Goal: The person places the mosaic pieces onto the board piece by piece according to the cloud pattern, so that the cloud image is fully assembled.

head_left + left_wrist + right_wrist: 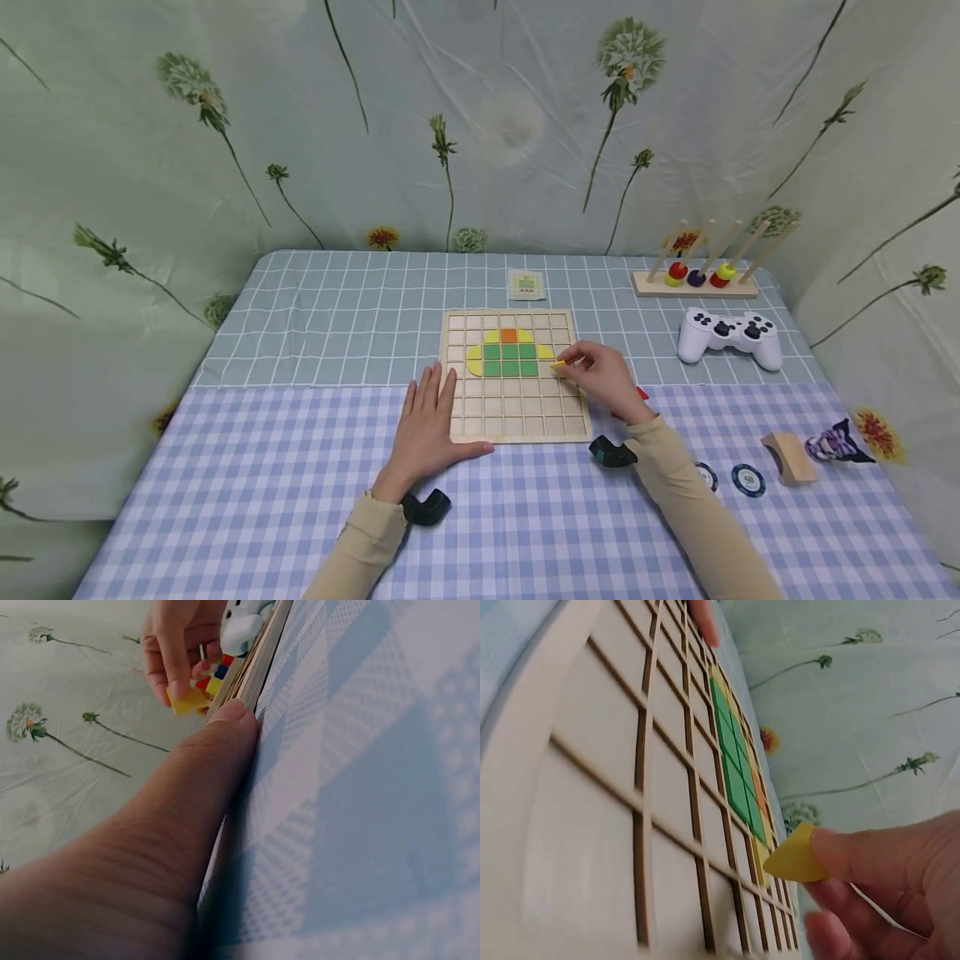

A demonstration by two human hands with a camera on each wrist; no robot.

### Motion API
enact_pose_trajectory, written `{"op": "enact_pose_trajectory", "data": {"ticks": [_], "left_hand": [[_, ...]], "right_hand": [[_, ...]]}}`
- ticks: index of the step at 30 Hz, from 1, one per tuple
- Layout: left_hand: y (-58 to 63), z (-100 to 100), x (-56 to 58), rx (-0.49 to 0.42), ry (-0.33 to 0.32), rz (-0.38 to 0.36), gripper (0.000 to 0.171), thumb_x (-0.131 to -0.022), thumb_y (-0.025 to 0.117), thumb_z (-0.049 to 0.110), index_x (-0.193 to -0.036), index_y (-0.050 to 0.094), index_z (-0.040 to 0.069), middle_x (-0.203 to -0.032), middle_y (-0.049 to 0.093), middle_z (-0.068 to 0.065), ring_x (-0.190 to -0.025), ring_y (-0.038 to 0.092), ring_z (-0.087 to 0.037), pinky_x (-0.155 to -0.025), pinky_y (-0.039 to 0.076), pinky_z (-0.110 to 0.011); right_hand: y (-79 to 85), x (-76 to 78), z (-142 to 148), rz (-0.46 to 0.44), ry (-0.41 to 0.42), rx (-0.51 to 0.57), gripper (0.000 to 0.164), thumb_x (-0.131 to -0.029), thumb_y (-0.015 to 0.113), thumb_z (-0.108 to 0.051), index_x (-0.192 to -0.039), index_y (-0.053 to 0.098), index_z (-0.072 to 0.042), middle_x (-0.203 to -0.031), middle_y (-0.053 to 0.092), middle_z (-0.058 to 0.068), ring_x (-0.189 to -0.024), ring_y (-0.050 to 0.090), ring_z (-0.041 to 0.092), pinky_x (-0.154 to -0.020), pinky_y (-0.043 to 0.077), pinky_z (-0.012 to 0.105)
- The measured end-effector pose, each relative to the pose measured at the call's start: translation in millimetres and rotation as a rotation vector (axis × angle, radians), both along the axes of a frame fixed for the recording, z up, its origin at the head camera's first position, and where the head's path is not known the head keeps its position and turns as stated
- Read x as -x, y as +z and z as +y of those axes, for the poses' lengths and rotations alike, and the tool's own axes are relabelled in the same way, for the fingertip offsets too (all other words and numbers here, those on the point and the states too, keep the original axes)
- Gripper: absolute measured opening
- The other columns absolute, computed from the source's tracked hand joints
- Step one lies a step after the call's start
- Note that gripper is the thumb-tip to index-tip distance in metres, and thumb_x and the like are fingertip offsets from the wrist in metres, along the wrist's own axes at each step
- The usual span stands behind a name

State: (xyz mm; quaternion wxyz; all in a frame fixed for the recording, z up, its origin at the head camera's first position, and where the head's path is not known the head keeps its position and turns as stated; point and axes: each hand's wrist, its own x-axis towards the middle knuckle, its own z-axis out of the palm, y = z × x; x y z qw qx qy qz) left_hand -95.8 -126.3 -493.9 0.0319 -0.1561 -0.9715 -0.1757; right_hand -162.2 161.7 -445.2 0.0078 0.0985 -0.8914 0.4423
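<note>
A wooden grid board lies on the table, with green square tiles, an orange tile and yellow rounded tiles set in its cells. My right hand pinches a yellow tile between thumb and fingers, just above the board's right part beside the green block. This tile has a curved edge in the right wrist view. Flat with fingers spread, my left hand rests at the board's lower left corner, its thumb along the near edge. Red pieces are partly hidden behind my right hand.
A small pattern card lies behind the board. To the right are a peg stand with beads, a white game controller, round chips, a wooden arch block and a purple-black figure.
</note>
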Motion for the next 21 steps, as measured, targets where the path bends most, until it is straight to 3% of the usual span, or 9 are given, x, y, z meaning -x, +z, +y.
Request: {"op": "enact_pose_trajectory", "data": {"ticks": [13, 21], "left_hand": [[0.8, 0.1, 0.1, -0.002, -0.005, -0.001, 0.121, -0.066, 0.062, 0.078, -0.151, 0.017, 0.003, -0.155, 0.01, -0.02, -0.143, 0.004, -0.032, -0.113, 0.002, -0.046], [2.5, 0.5, -1.1, -0.002, -0.002, -0.008, 0.121, -0.066, 0.062, 0.078, -0.151, 0.018, 0.003, -0.155, 0.01, -0.02, -0.142, 0.004, -0.032, -0.113, 0.003, -0.047]], "right_hand": [[-8.6, 5.7, -11.6, -0.095, -0.05, -0.017, 0.011, -0.08, 0.074, -0.012, -0.087, 0.07, -0.005, -0.075, 0.062, 0.002, -0.065, 0.049, 0.018, -0.057, 0.038, 0.029], [-7.1, 10.8, -16.5, -0.061, -0.023, -0.058, 0.01, -0.082, 0.073, -0.01, -0.088, 0.071, -0.002, -0.075, 0.064, 0.003, -0.069, 0.056, 0.019, -0.063, 0.042, 0.031]]}}
